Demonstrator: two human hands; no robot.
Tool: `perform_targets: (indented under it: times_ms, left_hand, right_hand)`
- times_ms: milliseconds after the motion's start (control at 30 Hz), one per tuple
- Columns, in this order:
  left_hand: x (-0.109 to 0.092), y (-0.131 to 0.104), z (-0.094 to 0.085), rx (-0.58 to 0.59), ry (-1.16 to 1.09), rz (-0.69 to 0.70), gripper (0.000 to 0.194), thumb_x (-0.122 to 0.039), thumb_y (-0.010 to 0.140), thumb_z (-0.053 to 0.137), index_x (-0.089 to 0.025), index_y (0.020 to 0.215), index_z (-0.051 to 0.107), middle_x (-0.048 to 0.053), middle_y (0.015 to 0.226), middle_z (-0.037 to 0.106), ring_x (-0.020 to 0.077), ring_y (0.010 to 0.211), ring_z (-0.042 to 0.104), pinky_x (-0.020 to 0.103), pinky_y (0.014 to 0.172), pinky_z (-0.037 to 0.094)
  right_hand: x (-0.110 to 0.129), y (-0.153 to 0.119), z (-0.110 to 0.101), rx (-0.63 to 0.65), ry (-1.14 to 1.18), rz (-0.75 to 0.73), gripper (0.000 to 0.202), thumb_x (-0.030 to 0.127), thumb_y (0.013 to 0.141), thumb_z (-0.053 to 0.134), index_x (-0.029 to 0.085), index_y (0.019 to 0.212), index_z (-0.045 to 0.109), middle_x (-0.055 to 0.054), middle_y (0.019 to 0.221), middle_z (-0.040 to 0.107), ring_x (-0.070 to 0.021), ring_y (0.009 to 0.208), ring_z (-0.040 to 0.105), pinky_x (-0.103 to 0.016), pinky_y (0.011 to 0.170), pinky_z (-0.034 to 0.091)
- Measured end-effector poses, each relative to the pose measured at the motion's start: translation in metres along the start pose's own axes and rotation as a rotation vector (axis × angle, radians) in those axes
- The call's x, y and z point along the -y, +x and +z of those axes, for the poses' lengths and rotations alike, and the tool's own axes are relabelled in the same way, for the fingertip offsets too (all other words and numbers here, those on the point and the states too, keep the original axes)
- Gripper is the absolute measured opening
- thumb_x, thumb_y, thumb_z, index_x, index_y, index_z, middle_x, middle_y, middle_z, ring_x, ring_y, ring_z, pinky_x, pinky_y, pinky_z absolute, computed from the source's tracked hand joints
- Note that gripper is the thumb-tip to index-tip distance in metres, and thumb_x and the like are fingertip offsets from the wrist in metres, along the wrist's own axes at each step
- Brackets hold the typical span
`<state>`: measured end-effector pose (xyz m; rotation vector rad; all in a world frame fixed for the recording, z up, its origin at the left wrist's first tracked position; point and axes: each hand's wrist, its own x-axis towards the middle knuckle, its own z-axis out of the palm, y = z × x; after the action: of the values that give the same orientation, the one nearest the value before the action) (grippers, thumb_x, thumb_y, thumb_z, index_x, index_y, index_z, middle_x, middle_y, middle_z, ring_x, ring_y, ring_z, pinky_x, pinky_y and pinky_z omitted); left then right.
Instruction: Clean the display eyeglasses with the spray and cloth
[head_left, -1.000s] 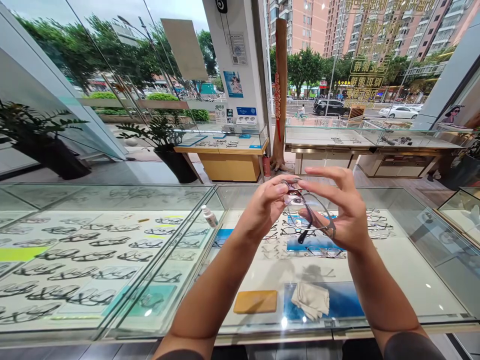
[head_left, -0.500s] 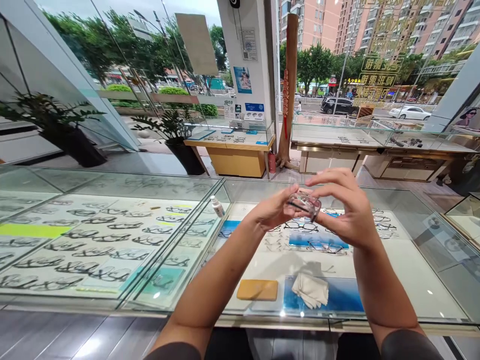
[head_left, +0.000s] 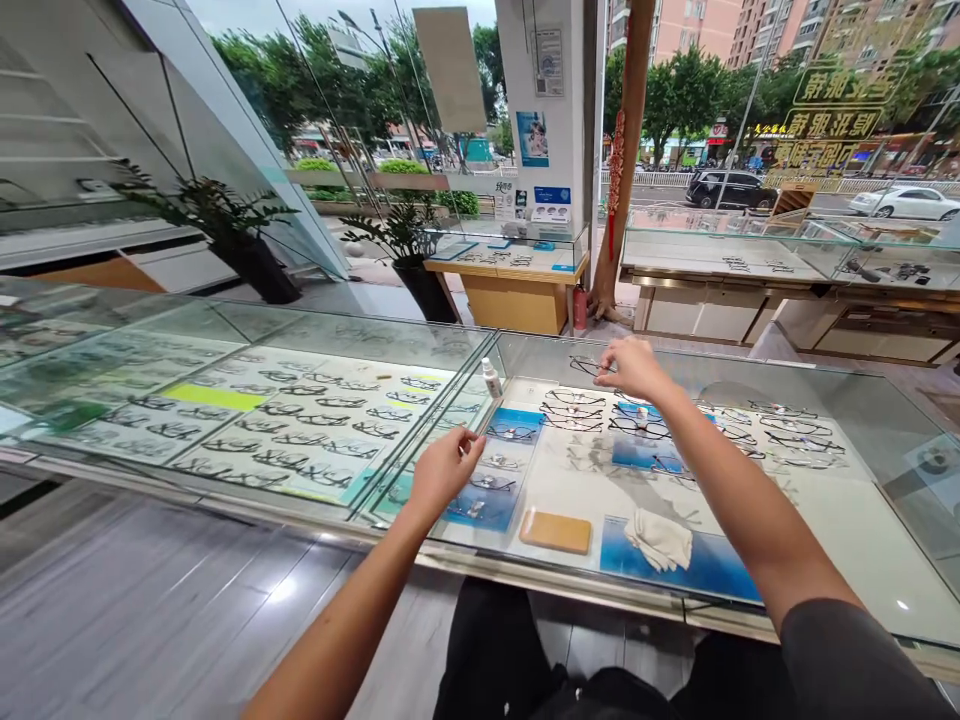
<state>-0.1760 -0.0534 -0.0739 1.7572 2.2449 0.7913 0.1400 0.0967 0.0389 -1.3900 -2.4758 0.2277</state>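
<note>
My right hand (head_left: pixel 634 368) reaches to the far part of the glass counter, its fingers pinched on a pair of thin-framed eyeglasses (head_left: pixel 583 365). Whether the eyeglasses touch the glass, I cannot tell. My left hand (head_left: pixel 446 462) hovers over the counter further left, fingers curled together with nothing visible in them. Beyond it stands a small white bottle (head_left: pixel 491 378). Nearer to me lie a tan eyeglass case (head_left: pixel 555 532) and a crumpled whitish cloth (head_left: pixel 660 540). Rows of eyeglasses (head_left: pixel 574 410) sit below and around my right hand.
The glass counter (head_left: pixel 360 515) runs across in front of me, with more eyeglasses in its left section. Past it are potted plants (head_left: pixel 409 260), a wooden display stand (head_left: pixel 514 300), a wooden post (head_left: pixel 622 160) and further glass showcases (head_left: pixel 720 262).
Both hands were together on the eyeglasses in front of me. My left hand has let go and moved left and down; my right hand has carried the eyeglasses forward. The view has shifted left.
</note>
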Motion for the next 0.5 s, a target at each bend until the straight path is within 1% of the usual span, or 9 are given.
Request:
perform_targets:
  times_ms: [33,67,133,200,300,367,500]
  left_hand:
    - [0.004,0.0,0.002,0.003,0.036,-0.006,0.031,-0.049,0.092,0.048,-0.022,0.084,0.059,0.003,0.073,0.063,0.0216,0.071,0.06,0.031,0.063,0.034]
    - [0.006,0.001,0.005,0.003,0.062,-0.003,0.03,-0.048,0.093,0.047,-0.022,0.084,0.059,0.004,0.074,0.063,0.0217,0.072,0.06,0.031,0.063,0.034]
    - [0.005,0.004,0.009,0.003,0.103,0.008,0.03,-0.048,0.096,0.046,-0.022,0.086,0.059,0.004,0.076,0.063,0.0222,0.073,0.06,0.031,0.063,0.033]
    - [0.002,0.006,0.013,0.015,0.13,0.006,0.03,-0.048,0.096,0.046,-0.022,0.088,0.059,0.004,0.077,0.063,0.0224,0.073,0.06,0.031,0.062,0.032]
    - [-0.001,0.008,0.016,0.036,0.128,-0.014,0.029,-0.047,0.098,0.046,-0.023,0.089,0.059,0.004,0.077,0.062,0.022,0.072,0.058,0.031,0.062,0.031]
    - [-0.001,0.008,0.016,0.043,0.122,-0.026,0.029,-0.047,0.098,0.046,-0.023,0.09,0.059,0.003,0.076,0.062,0.0216,0.07,0.058,0.031,0.062,0.03]
    - [-0.002,0.009,0.016,0.047,0.121,-0.04,0.029,-0.047,0.099,0.046,-0.023,0.091,0.059,0.003,0.074,0.062,0.0216,0.07,0.058,0.031,0.061,0.03]
  right_hand:
    - [0.001,0.016,0.01,0.078,-0.067,0.052,0.018,0.035,0.086,0.081,0.021,0.078,0.073,-0.008,0.107,0.077,-0.03,0.114,0.057,-0.042,0.099,0.037]
    - [0.002,0.03,0.019,0.109,-0.091,0.078,0.019,0.036,0.085,0.082,0.021,0.077,0.074,-0.008,0.102,0.077,-0.0306,0.114,0.057,-0.041,0.097,0.037]
    - [0.002,0.052,0.035,0.148,-0.129,0.122,0.021,0.037,0.085,0.082,0.02,0.076,0.075,-0.009,0.095,0.077,-0.0308,0.112,0.057,-0.04,0.096,0.037]
    - [0.003,0.067,0.048,0.171,-0.165,0.162,0.018,0.036,0.084,0.083,0.02,0.079,0.077,-0.01,0.096,0.077,-0.0316,0.114,0.058,-0.041,0.097,0.037]
    - [0.003,0.079,0.066,0.201,-0.218,0.212,0.016,0.034,0.083,0.083,0.019,0.087,0.078,-0.013,0.105,0.078,-0.033,0.119,0.058,-0.042,0.1,0.037]
    - [0.005,0.084,0.076,0.22,-0.243,0.232,0.018,0.034,0.083,0.083,0.019,0.093,0.078,-0.014,0.109,0.077,-0.0333,0.121,0.058,-0.043,0.101,0.038]
    - [0.008,0.09,0.09,0.256,-0.266,0.247,0.025,0.035,0.083,0.082,0.019,0.101,0.077,-0.016,0.116,0.076,-0.0338,0.123,0.058,-0.043,0.103,0.039]
